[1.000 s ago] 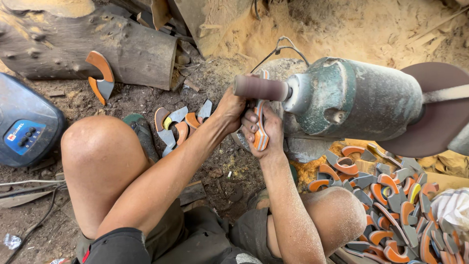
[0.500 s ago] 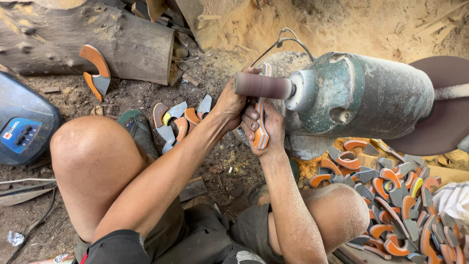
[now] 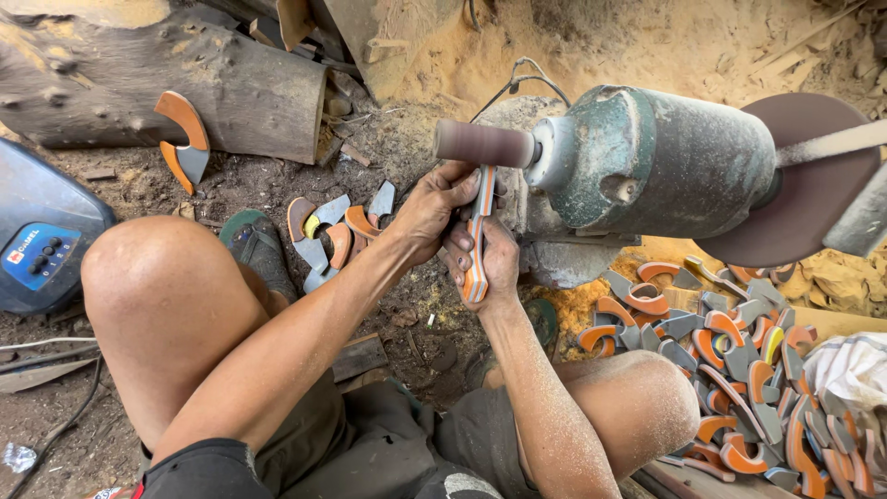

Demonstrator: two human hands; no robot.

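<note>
Head camera looked straight down on a person squatting low on the dirt floor [image 3: 231, 199], knees wide, both hands up at a green-bodied grinder motor [image 3: 651, 162]. The left hand [image 3: 434, 208] was wrapped around the upper end of a long, layered orange-and-grey handle piece [image 3: 477, 242], fingers curled tight just under the sanding drum [image 3: 483, 144]. The right hand [image 3: 490, 263] cupped the lower end, thumb laid along its edge. So both hands were closed on the one workpiece, and its top end sat right against the underside of the drum.

Good sanding here would have called for light, even pressure and a steady slide along the drum, so that no flat spot got ground into the curve. Fingertips were very near the abrasive, so the left-hand knuckles needed to stay below the contact line. Elbows braced against the thighs looked a sensible way to steady it.

Around them: a pile of curved orange-and-grey blanks [image 3: 739, 370] lay heaped by the right knee, a smaller scatter of blanks [image 3: 323, 231] sat past the left knee, one blank [image 3: 183, 139] leaned against a log [image 3: 185, 83], and a blue machine case [image 3: 42, 231] stood at the far left. A dark sanding disc [image 3: 804, 194] capped the motor's other end.
</note>
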